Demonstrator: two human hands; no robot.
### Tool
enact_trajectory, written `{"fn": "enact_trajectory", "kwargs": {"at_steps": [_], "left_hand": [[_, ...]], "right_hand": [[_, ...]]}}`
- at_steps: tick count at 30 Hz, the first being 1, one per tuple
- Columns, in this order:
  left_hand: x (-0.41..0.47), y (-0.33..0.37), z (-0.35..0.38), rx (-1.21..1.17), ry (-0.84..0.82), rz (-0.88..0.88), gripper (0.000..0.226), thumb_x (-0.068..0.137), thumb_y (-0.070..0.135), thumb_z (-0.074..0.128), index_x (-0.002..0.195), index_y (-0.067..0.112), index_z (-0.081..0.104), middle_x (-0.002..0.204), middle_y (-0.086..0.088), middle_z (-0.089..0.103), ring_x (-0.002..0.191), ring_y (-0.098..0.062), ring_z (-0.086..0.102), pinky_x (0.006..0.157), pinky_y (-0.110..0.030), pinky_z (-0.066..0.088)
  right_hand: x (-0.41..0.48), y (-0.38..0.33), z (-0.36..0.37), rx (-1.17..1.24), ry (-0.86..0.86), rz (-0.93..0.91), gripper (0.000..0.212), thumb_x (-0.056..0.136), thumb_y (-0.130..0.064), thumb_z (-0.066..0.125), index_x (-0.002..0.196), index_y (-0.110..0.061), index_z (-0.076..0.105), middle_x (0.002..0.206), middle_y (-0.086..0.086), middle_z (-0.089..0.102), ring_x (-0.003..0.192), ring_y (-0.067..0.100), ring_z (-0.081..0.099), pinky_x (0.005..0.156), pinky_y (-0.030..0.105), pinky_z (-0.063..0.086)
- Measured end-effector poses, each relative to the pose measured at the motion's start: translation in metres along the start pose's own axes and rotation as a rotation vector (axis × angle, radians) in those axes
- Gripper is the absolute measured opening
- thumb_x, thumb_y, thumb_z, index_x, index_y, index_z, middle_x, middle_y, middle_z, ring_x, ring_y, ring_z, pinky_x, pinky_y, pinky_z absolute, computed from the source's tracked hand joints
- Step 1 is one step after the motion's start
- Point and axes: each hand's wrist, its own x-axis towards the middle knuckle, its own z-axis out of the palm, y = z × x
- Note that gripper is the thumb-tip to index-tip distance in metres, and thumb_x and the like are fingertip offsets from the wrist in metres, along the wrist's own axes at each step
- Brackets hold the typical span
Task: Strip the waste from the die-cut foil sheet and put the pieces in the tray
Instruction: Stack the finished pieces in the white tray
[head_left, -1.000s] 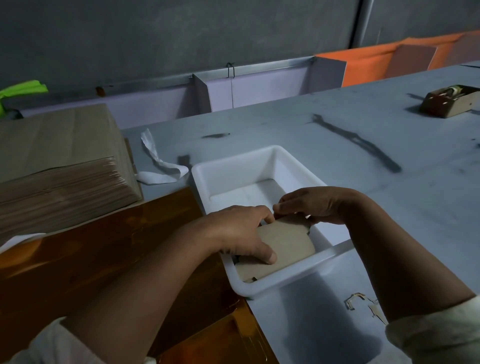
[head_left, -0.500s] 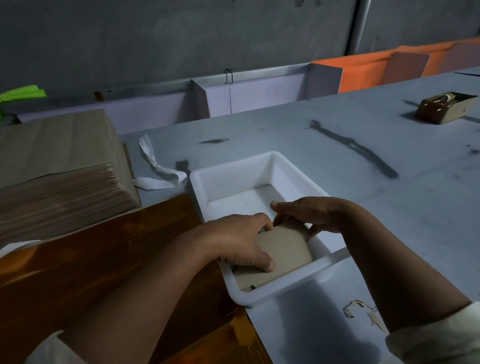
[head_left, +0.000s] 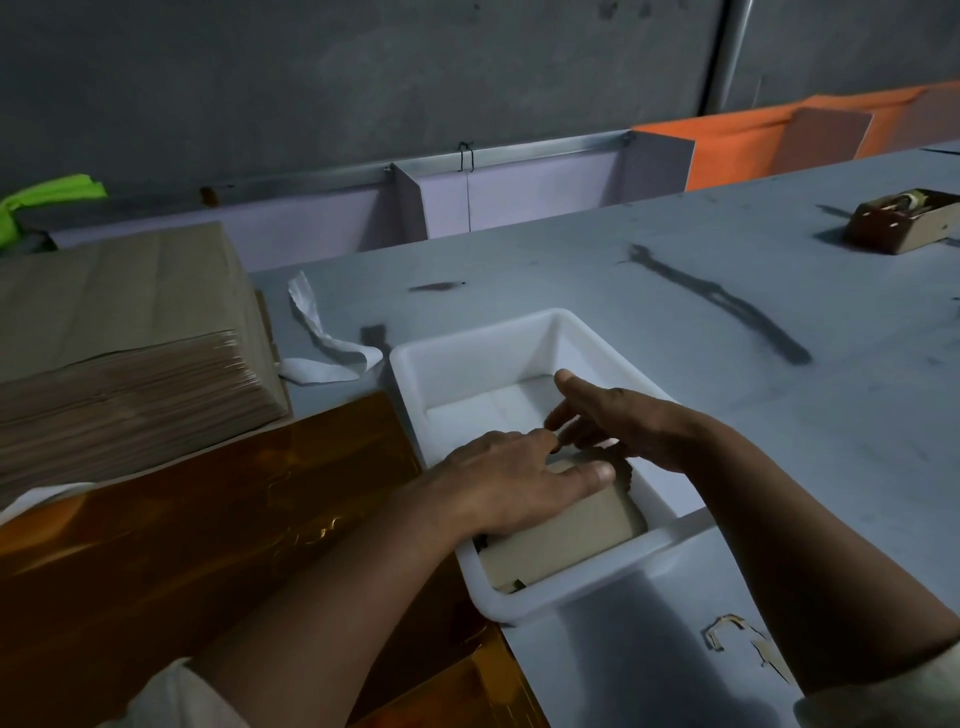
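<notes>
The stack of cut pieces (head_left: 571, 535) sits in the near end of the white tray (head_left: 519, 332), tight against its near and right walls, with the tray's far half bare. The left hand (head_left: 509, 483) presses flat on top, thumb straight, gripping nothing. The right hand (head_left: 623, 421) hovers slack, fingers spread, over the stack's far edge. The foil sheet (head_left: 208, 545) butts the tray's left wall, and open table (head_left: 753, 415) lies to the right, with waste scraps (head_left: 727, 634) near the front edge.

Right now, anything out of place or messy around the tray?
Yes. Loose die-cut scraps lie on the table beside the near right corner of the white tray, outside it. A crumpled white strip lies off its far left corner.
</notes>
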Motion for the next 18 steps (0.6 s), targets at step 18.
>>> {"fn": "enact_trajectory", "kwargs": {"at_steps": [18], "left_hand": [[0.013, -0.003, 0.003, -0.002, -0.110, -0.029, 0.085, 0.082, 0.085, 0.030, 0.147, 0.032, 0.035, 0.138, -0.005, 0.054, 0.118, -0.022, 0.054, 0.079, -0.034, 0.043]], "right_hand": [[-0.002, -0.010, 0.016, 0.283, -0.068, 0.162, 0.062, 0.097, -0.068, 0.030, 0.128, -0.024, 0.060, 0.118, 0.007, 0.065, 0.105, 0.022, 0.064, 0.087, 0.033, 0.047]]}}
